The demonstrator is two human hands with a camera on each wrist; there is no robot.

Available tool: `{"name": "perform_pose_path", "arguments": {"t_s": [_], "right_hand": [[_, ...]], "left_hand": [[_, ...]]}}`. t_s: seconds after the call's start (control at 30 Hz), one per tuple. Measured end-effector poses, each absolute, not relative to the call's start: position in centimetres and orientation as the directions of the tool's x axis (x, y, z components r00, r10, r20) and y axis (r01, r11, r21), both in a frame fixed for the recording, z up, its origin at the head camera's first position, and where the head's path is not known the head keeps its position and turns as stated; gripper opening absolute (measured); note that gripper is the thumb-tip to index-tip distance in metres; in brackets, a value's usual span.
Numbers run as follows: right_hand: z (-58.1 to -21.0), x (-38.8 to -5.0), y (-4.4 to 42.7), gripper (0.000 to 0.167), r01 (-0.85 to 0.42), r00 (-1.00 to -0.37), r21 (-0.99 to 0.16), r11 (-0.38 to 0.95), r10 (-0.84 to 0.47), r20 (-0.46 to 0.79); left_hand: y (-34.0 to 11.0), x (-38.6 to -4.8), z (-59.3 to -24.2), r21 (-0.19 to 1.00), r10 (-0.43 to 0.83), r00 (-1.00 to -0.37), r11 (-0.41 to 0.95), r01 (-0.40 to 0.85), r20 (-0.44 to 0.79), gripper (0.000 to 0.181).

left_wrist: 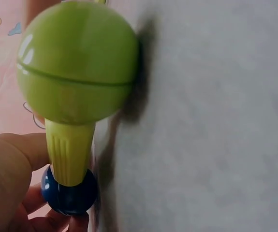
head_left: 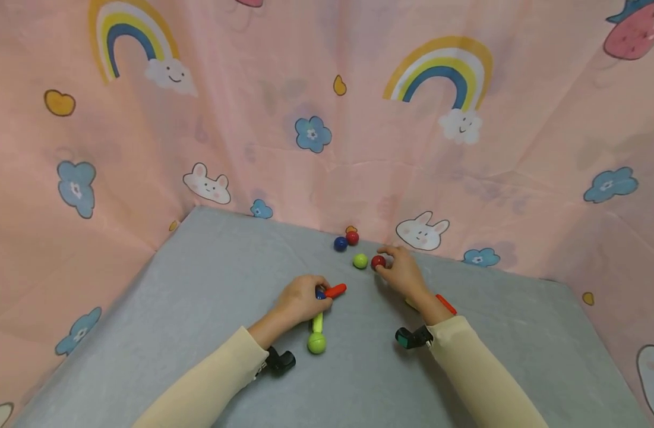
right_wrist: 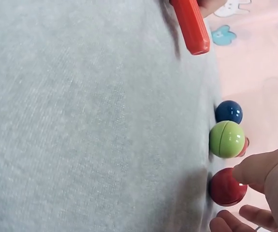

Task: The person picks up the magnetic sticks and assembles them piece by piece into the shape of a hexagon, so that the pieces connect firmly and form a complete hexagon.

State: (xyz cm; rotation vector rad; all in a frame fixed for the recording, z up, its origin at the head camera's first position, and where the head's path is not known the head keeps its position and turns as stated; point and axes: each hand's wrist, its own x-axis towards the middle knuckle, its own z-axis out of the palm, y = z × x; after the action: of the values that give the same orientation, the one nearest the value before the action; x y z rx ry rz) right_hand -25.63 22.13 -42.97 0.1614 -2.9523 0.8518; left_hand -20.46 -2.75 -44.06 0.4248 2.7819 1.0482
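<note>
The left hand (head_left: 304, 299) grips a blue ball (left_wrist: 69, 192) joined to a yellow-green rod (left_wrist: 70, 152), whose other end carries a green ball (left_wrist: 78, 63). A red rod (head_left: 335, 290) sticks out from the same blue ball toward the right. Farther back, the right hand (head_left: 404, 274) has its thumb against a red ball (right_wrist: 227, 187) on the cloth, with its fingers curved around the far side. Just left of that red ball lies a loose green ball (right_wrist: 227, 139).
A blue ball (head_left: 340, 244) and another red ball (head_left: 352, 238) lie near the back edge of the grey cloth (head_left: 241, 255). Under the right forearm, a red rod (head_left: 446, 304) and a yellowish piece (head_left: 411, 304) partly show. A patterned pink curtain (head_left: 252, 119) stands behind.
</note>
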Motion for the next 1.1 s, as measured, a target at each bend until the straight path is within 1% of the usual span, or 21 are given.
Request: {"name": "perform_pose_path", "arguments": {"t_s": [0.13, 0.37, 0.53, 0.7, 0.97, 1.1], "right_hand": [[-43.2, -25.9, 22.2, 0.04, -0.126, -0.992, -0.54, 0.832, -0.104, 0.071], [-43.2, -25.5, 21.9, 0.03, -0.108, -0.994, -0.578, 0.809, -0.105, 0.038], [-43.5, -25.1, 21.7, 0.03, -0.169, -0.984, -0.562, 0.81, -0.167, 0.055], [-43.6, -24.0, 21.1, 0.029, -0.225, -0.971, -0.541, 0.811, -0.234, 0.054], [-43.2, -22.1, 19.7, 0.027, -0.269, -0.952, -0.554, 0.788, -0.303, 0.032], [-43.3, -21.7, 19.2, 0.026, -0.28, -0.947, -0.55, 0.787, -0.321, 0.022]], "left_hand": [[-2.8, -20.5, -44.1, 0.662, 0.308, -0.951, 0.719, 0.211, -0.031, 0.024], [-2.7, -20.7, -44.4, 0.67, 0.324, -0.945, 0.71, 0.217, -0.037, 0.026], [-2.7, -20.7, -44.6, 0.684, 0.321, -0.946, 0.701, 0.202, -0.049, 0.027], [-2.8, -20.7, -44.7, 0.683, 0.34, -0.94, 0.694, 0.228, -0.031, 0.027], [-2.8, -20.8, -44.8, 0.697, 0.348, -0.937, 0.679, 0.228, -0.033, 0.027], [-2.7, -20.9, -44.9, 0.685, 0.36, -0.933, 0.682, 0.257, -0.008, 0.026]]}}
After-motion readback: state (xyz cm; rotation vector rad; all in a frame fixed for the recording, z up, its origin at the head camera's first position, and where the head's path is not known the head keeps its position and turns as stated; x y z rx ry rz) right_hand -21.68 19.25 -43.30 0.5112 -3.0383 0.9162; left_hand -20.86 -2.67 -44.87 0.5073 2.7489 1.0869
